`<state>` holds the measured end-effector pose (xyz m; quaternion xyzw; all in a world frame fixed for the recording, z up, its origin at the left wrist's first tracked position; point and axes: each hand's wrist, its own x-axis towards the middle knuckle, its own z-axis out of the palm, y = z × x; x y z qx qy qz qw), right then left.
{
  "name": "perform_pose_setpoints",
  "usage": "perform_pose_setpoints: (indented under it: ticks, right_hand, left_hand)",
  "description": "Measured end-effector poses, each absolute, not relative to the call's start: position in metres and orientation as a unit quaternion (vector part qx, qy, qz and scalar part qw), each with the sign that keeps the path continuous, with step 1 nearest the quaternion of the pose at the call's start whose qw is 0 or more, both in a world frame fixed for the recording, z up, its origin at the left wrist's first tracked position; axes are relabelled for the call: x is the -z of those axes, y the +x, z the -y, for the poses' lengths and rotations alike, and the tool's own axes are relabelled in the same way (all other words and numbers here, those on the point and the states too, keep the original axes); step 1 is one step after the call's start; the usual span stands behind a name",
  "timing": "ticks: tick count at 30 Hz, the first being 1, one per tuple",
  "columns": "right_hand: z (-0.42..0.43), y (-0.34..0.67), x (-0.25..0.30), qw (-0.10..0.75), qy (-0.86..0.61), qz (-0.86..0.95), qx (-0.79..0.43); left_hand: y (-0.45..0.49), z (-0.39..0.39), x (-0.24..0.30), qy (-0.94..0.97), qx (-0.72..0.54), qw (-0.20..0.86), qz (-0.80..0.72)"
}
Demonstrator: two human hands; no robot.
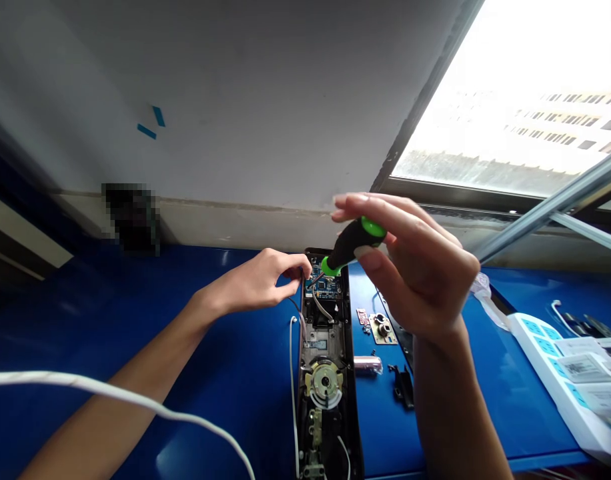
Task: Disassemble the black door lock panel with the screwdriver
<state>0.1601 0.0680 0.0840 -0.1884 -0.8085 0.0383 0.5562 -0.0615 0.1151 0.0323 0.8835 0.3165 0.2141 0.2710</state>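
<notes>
A long black door-lock body (327, 373) lies open on the blue table (225, 373), showing a blue circuit board (326, 285) at its far end and a round brass mechanism (325, 381) lower down. My right hand (415, 267) is closed round a black and green screwdriver (352, 244), whose tip points down at the circuit board. At the far left corner of the lock, my left hand (258, 283) pinches thin wires beside the board.
Small loose parts lie right of the lock: a square metal plate (382, 328), a metal cylinder (367, 365) and a black piece (401, 385). A white power strip (560, 373) sits at the right. A white cable (135, 400) crosses the near left. Wall and window stand behind.
</notes>
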Motion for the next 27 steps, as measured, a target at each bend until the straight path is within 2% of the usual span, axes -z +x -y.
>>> perform_pose_setpoints:
  ticks: [4,7,12,18,24,27]
  right_hand:
    - [-0.069,0.164,-0.083,0.549,-0.212,0.807,-0.054]
    - [-0.071,0.166,-0.085,0.565,-0.200,0.801,0.015]
    - [-0.062,0.163,-0.091,0.512,-0.239,0.816,0.120]
    - [-0.049,0.160,-0.096,0.461,-0.268,0.845,0.042]
    - [-0.045,0.161,-0.097,0.448,-0.300,0.834,0.120]
    - [-0.041,0.159,-0.096,0.437,-0.282,0.853,0.050]
  left_hand:
    - [-0.063,-0.115,-0.032,0.883,-0.213,0.274,-0.316]
    - [-0.063,-0.115,-0.033,0.884,-0.208,0.270,-0.320]
    - [-0.063,-0.115,-0.033,0.883,-0.207,0.271,-0.323]
    - [-0.064,-0.115,-0.032,0.878,-0.217,0.286,-0.316]
    - [-0.064,-0.114,-0.032,0.881,-0.212,0.273,-0.322]
    - [-0.063,-0.114,-0.032,0.882,-0.212,0.267,-0.326]
